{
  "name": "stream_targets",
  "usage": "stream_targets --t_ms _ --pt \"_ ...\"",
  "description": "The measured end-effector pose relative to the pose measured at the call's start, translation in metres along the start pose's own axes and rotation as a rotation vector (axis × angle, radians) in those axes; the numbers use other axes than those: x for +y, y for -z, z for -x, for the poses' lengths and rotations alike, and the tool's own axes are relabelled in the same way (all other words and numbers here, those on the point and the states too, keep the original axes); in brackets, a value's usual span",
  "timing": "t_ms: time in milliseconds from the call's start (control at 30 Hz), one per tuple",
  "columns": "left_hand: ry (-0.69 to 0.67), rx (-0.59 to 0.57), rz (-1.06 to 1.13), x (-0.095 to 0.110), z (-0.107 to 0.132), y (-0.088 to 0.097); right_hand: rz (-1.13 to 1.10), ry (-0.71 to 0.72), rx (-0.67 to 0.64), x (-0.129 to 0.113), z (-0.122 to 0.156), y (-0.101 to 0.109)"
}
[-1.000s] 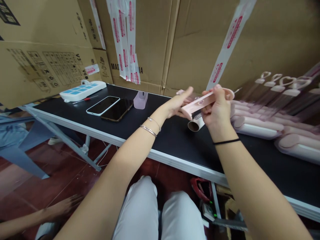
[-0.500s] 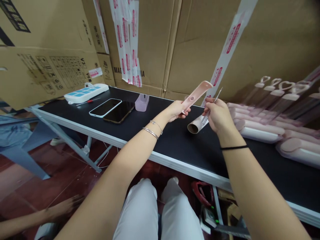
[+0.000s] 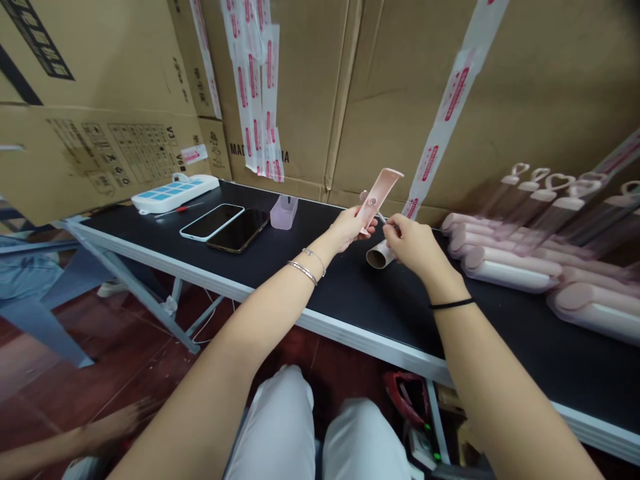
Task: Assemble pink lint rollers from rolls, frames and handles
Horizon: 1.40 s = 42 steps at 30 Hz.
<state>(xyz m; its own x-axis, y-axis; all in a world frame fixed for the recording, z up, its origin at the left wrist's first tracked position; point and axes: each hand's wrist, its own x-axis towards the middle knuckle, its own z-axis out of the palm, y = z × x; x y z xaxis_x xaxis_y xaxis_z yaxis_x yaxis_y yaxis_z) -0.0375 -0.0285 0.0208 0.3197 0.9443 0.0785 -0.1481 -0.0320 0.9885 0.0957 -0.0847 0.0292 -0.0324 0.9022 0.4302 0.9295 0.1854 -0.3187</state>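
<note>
My left hand (image 3: 349, 228) is closed around the lower end of a long pink plastic piece (image 3: 379, 195), which tilts up to the right above the table. The piece has a curved top end and a round hole near its middle. My right hand (image 3: 411, 243) pinches a thin metal tool (image 3: 382, 217) whose tip points at the pink piece, near the hole. Whether the tip touches the piece I cannot tell. Just below my right hand lies a cardboard tube (image 3: 380, 255) on the black tabletop (image 3: 320, 280), partly covered by the fingers.
Pink-and-white packed cylinders (image 3: 510, 269) with heart-shaped handles fill the right side. To the left are a lilac holder (image 3: 284, 212), two phones (image 3: 239, 231), a red-handled screwdriver (image 3: 180, 209) and a power strip (image 3: 175, 193). Cardboard (image 3: 300, 80) walls the back. Another person's arm (image 3: 75, 437) shows lower left.
My right hand has moved left, bringing the metal tool up to the pink piece. The pink piece has turned more upright and shifted slightly left.
</note>
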Motion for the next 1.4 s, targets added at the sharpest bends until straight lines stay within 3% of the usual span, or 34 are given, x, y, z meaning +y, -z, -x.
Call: stream_targets --t_ms 167,367,500,633,933,1133,1400 --pt "0.02 -0.035 -0.047 -0.002 0.0 0.0 0.167 0.006 0.055 -0.004 0.001 0.003" --pt "0.047 -0.057 -0.076 -0.001 0.0 0.0 0.278 -0.017 -0.018 -0.011 0.004 0.005" --pt "0.013 0.001 -0.153 -0.003 -0.002 0.001 0.35 -0.071 -0.032 -0.019 0.008 0.006" --pt "-0.087 0.059 -0.274 -0.008 -0.008 0.005 0.347 -0.114 -0.038 -0.023 0.01 0.008" --pt "-0.16 -0.014 -0.434 -0.021 -0.013 0.011 0.277 -0.149 -0.108 -0.023 0.01 0.011" --pt "-0.204 -0.15 -0.752 -0.02 -0.011 0.016 0.328 -0.193 -0.176 -0.018 0.012 0.011" --pt "-0.259 -0.139 -1.032 -0.022 -0.018 0.015 0.391 -0.192 -0.144 -0.016 0.013 0.002"
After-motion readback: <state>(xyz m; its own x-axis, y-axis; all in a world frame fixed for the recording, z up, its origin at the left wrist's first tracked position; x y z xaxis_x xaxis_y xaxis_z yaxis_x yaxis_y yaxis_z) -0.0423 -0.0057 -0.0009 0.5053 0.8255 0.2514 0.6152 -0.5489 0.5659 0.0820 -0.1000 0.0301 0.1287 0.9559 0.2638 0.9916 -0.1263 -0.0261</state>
